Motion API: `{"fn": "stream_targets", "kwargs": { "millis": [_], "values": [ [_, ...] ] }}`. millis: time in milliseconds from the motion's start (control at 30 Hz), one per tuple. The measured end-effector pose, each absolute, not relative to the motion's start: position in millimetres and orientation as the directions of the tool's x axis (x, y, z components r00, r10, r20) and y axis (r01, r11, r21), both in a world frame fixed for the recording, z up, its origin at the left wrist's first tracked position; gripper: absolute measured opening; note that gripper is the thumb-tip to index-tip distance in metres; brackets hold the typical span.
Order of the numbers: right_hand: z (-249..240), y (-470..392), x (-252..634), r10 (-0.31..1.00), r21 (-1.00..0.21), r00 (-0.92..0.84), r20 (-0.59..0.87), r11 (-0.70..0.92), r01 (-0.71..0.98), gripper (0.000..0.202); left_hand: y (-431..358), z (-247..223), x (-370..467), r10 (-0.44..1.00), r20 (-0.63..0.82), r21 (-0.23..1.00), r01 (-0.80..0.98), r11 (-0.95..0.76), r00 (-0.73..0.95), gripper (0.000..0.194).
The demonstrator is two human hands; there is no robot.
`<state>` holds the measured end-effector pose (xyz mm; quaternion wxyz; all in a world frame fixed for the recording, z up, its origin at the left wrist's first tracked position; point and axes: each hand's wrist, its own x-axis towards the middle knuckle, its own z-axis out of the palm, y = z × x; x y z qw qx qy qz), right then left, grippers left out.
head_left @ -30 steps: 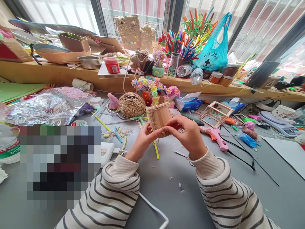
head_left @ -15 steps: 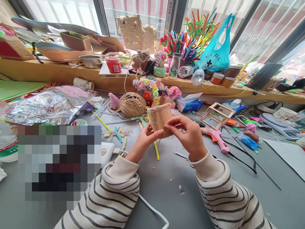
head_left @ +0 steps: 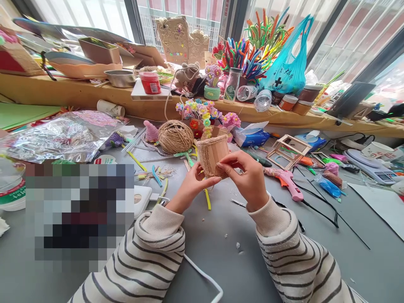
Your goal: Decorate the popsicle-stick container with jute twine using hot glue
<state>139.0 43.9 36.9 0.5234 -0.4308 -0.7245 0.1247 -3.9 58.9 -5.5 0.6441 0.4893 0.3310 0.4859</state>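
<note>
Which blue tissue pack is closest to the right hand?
The left tissue pack, just beyond the right hand; the other tissue pack lies farther away, to the right.

Grey table (head_left: 233, 269), glue gun (head_left: 292, 185), perhaps scissors (head_left: 239, 203)

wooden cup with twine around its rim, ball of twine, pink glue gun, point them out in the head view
Wooden cup (head_left: 215, 153): head view, on its bare slatted wall
Ball of twine (head_left: 176, 138): head view, middle of the wound strands
Pink glue gun (head_left: 292, 183): head view, on its handle
</note>
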Motion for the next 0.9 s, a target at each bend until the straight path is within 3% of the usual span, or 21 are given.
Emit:
{"fn": "stream_targets", "kwargs": {
  "millis": [567, 900],
  "values": [
    [37.2, 40.9, 138.1, 0.746, -0.621, -0.069, 0.663, 0.599, 0.505, 0.004, 56.6, -3.2, -5.4, 0.934, 0.022, 0.894, -0.424, 0.141, 0.355, 0.039],
    [37.2, 40.9, 138.5, 0.734, -0.602, -0.075, 0.675, 0.606, 0.519, 0.005, 57.5, -4.1, -4.1, 0.928, 0.061, 0.912, -0.399, 0.098, 0.367, 0.046]
  ]
}}
